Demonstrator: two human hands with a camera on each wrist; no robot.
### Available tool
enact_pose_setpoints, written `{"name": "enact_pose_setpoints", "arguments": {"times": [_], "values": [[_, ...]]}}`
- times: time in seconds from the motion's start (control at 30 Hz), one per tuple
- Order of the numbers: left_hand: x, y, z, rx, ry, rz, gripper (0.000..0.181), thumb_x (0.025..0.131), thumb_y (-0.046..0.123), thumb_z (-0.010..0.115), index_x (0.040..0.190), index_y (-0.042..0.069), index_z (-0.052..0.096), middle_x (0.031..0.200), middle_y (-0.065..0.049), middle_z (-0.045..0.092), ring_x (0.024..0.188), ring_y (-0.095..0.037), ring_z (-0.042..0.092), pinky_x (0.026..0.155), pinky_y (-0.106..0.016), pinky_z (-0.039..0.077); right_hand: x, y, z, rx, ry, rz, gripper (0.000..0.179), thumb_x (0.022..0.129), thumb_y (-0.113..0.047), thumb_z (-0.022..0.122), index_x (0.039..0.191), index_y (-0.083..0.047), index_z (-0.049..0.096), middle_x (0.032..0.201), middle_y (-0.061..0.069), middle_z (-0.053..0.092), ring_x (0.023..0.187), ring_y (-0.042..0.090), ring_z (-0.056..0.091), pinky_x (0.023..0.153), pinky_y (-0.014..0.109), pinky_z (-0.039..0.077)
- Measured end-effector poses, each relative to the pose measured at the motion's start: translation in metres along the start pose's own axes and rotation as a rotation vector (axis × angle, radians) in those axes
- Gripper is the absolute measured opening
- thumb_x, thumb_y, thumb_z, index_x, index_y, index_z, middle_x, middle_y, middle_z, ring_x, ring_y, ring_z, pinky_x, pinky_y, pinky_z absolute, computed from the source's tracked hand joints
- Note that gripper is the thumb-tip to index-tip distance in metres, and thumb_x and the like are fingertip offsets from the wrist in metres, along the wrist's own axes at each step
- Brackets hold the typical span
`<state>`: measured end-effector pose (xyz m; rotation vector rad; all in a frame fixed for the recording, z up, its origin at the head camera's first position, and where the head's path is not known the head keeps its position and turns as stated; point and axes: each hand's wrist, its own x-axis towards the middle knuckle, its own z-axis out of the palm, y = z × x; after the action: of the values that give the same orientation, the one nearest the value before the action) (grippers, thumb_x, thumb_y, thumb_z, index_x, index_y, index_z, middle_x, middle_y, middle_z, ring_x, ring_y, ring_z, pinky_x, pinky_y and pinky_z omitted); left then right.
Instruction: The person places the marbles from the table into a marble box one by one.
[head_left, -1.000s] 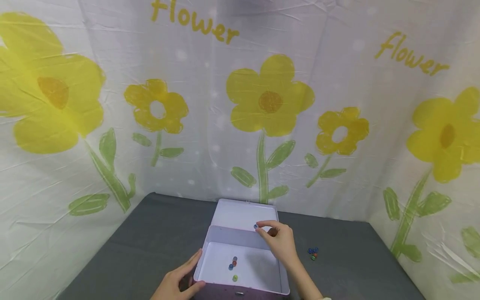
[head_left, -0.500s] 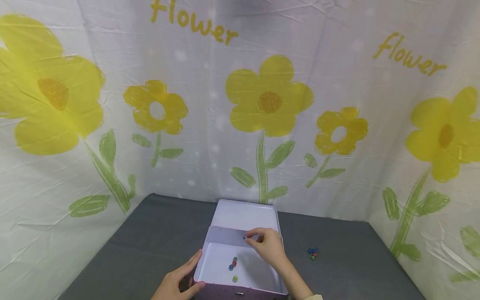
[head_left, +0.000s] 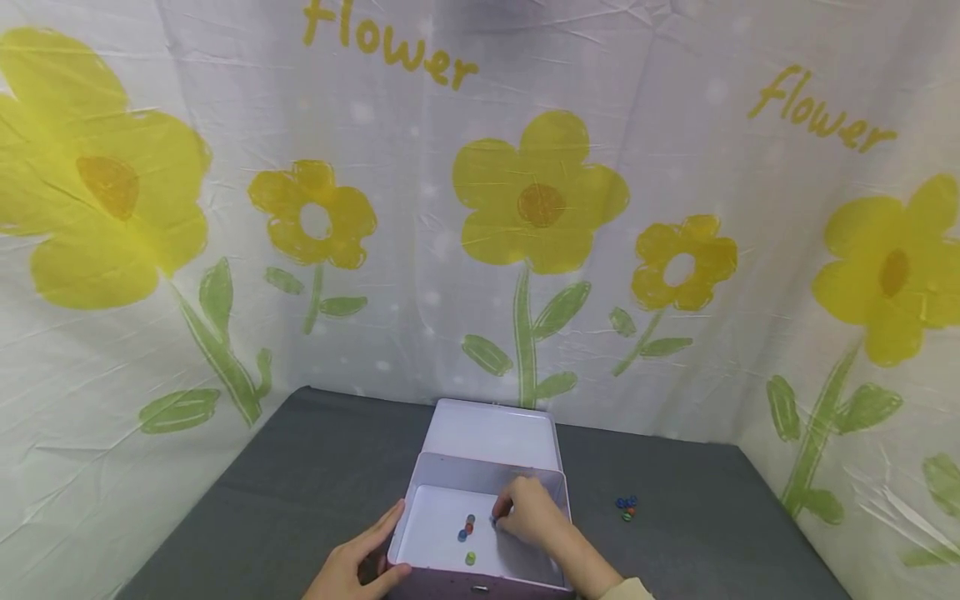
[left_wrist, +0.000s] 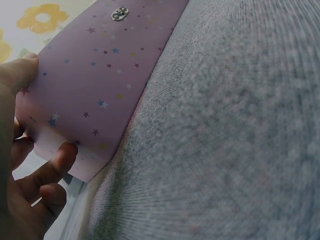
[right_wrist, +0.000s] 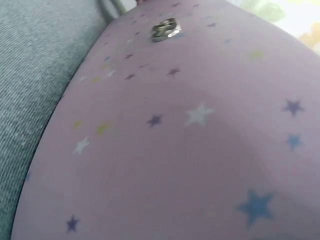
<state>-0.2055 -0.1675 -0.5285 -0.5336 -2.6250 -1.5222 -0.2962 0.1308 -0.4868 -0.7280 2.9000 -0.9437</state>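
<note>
An open purple tin box (head_left: 561, 550) with a white inside stands in the head view, its lid (head_left: 491, 432) laid back. My left hand (head_left: 354, 560) grips its front left corner, thumb at the front rim and fingers along the left side. In the left wrist view that hand (left_wrist: 37, 185) is around the corner of the star-printed wall. My right hand (head_left: 531, 512) reaches into the box and pinches a small blue marble (head_left: 493, 521) close over the floor, partly hidden by the fingers. A grey-blue, a red, a blue (head_left: 462, 536) and a yellow-green marble (head_left: 470, 558) lie left of it.
Several blue, red and green marbles (head_left: 627, 505) lie in a cluster on the dark grey tabletop (head_left: 675, 542), right of the box. A flower-printed curtain (head_left: 405, 333) closes off the back and sides. The right wrist view shows the box's starry front with its metal clasp (right_wrist: 166, 30).
My right hand has moved from above the back of the box down and toward me into it, carrying the blue marble. The left hand has stayed at its corner.
</note>
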Motion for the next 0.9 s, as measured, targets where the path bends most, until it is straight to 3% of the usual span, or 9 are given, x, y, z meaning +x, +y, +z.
{"name": "enact_pose_setpoints", "arguments": {"times": [0.2, 0.3, 0.4, 0.47, 0.5, 0.63, 0.8, 0.9], "values": [[0.001, -0.001, -0.001, -0.018, -0.016, 0.008, 0.078, 0.097, 0.036, 0.079, 0.159, 0.002, 0.046, 0.163, -0.024, 0.043, 0.103, -0.008, 0.056, 0.076, -0.020, 0.051, -0.002, -0.004, -0.003, -0.033, 0.028, -0.002, 0.012, 0.079, 0.005, 0.083, 0.085, -0.005, 0.080, 0.081, 0.004, 0.077, 0.077, 0.018, 0.069, 0.072, 0.036, 0.059], [0.001, 0.000, 0.000, -0.004, -0.012, 0.002, 0.078, 0.097, 0.038, 0.078, 0.159, 0.002, 0.046, 0.163, -0.023, 0.043, 0.108, -0.009, 0.058, 0.080, -0.019, 0.052, -0.003, -0.004, -0.007, -0.032, 0.076, -0.024, 0.012, 0.081, 0.002, 0.083, 0.092, -0.003, 0.081, 0.087, 0.005, 0.079, 0.077, 0.018, 0.069, 0.072, 0.036, 0.059], [0.000, -0.001, 0.001, -0.007, 0.000, 0.010, 0.077, 0.097, 0.036, 0.079, 0.159, 0.002, 0.047, 0.162, -0.023, 0.044, 0.106, -0.007, 0.058, 0.075, -0.020, 0.050, -0.005, -0.003, -0.013, 0.029, 0.161, -0.054, 0.015, 0.085, 0.002, 0.083, 0.099, -0.001, 0.081, 0.087, 0.007, 0.078, 0.063, 0.008, 0.060, 0.058, 0.026, 0.052], [0.000, -0.001, 0.002, -0.001, 0.004, 0.014, 0.077, 0.097, 0.036, 0.079, 0.158, 0.003, 0.047, 0.162, -0.022, 0.045, 0.107, -0.006, 0.058, 0.079, -0.019, 0.051, -0.008, -0.001, -0.019, 0.081, 0.239, -0.065, 0.015, 0.086, 0.002, 0.083, 0.101, -0.001, 0.081, 0.085, 0.007, 0.077, 0.056, 0.002, 0.050, 0.050, 0.021, 0.044], [-0.001, -0.001, 0.002, -0.009, 0.003, 0.017, 0.076, 0.097, 0.035, 0.079, 0.158, 0.002, 0.047, 0.162, -0.023, 0.044, 0.102, -0.006, 0.056, 0.076, -0.020, 0.050, -0.010, 0.001, -0.022, 0.100, 0.285, -0.065, 0.016, 0.087, 0.002, 0.083, 0.101, -0.002, 0.082, 0.084, 0.006, 0.077, 0.055, 0.000, 0.049, 0.049, 0.019, 0.042], [-0.001, -0.001, 0.002, 0.017, 0.012, 0.005, 0.077, 0.097, 0.039, 0.079, 0.158, 0.004, 0.048, 0.162, -0.020, 0.046, 0.108, -0.005, 0.056, 0.087, -0.019, 0.054, -0.019, 0.014, -0.040, 0.129, 0.462, -0.037, 0.020, 0.085, 0.003, 0.085, 0.102, -0.006, 0.082, 0.081, 0.002, 0.075, 0.058, 0.000, 0.052, 0.051, 0.020, 0.045], [0.000, -0.002, 0.001, 0.011, 0.005, 0.000, 0.077, 0.097, 0.039, 0.079, 0.158, 0.004, 0.048, 0.162, -0.022, 0.045, 0.104, -0.006, 0.056, 0.080, -0.019, 0.051, -0.037, 0.045, -0.064, 0.018, 0.634, -0.044, 0.024, 0.082, 0.007, 0.086, 0.102, -0.005, 0.082, 0.075, -0.003, 0.070, 0.058, -0.001, 0.049, 0.052, 0.021, 0.044], [0.001, -0.001, -0.001, 0.008, -0.010, -0.004, 0.078, 0.097, 0.039, 0.079, 0.159, 0.003, 0.047, 0.162, -0.023, 0.044, 0.103, -0.007, 0.055, 0.079, -0.019, 0.051, -0.052, 0.066, -0.073, -0.040, 0.660, -0.004, 0.025, 0.081, 0.008, 0.085, 0.103, -0.004, 0.082, 0.072, -0.003, 0.068, 0.055, -0.001, 0.047, 0.050, 0.023, 0.042]]}}
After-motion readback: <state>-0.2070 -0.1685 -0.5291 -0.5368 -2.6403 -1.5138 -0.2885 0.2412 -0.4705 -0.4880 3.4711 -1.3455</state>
